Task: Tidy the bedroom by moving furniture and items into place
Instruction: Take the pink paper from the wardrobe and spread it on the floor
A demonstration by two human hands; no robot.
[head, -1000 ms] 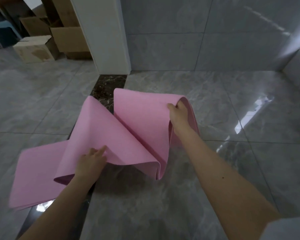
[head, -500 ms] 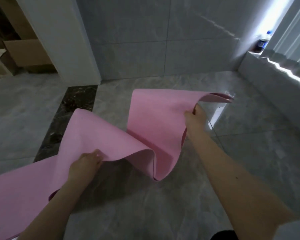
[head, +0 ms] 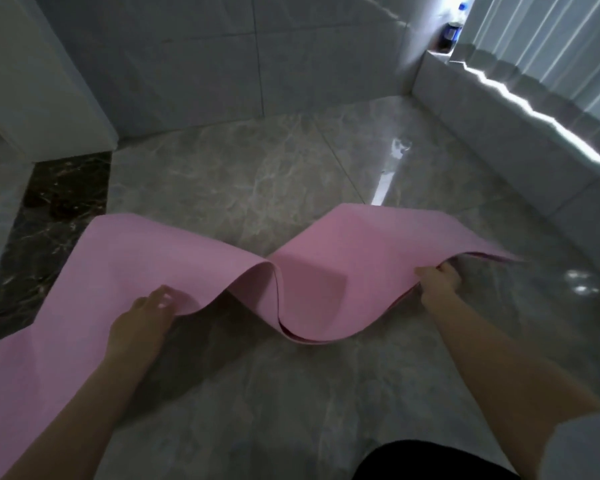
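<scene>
A long pink foam mat stretches in waves across the grey marble floor, from the lower left to the right of centre. My left hand holds its near edge at the left hump, fingers on top of the mat. My right hand grips the right end of the mat, thumb on top and fingers curled under the lifted edge. Between my hands the mat sags in a deep fold that touches the floor.
A tiled wall stands ahead, with a white door frame and a dark marble threshold strip at the left. A low tiled ledge runs along the right under a pale curtain. A dark bottle stands on the ledge's far end.
Both hands have lowered the mat towards the floor and spread it wider to the right. The upright fold has flattened into low waves. My view has turned right.
</scene>
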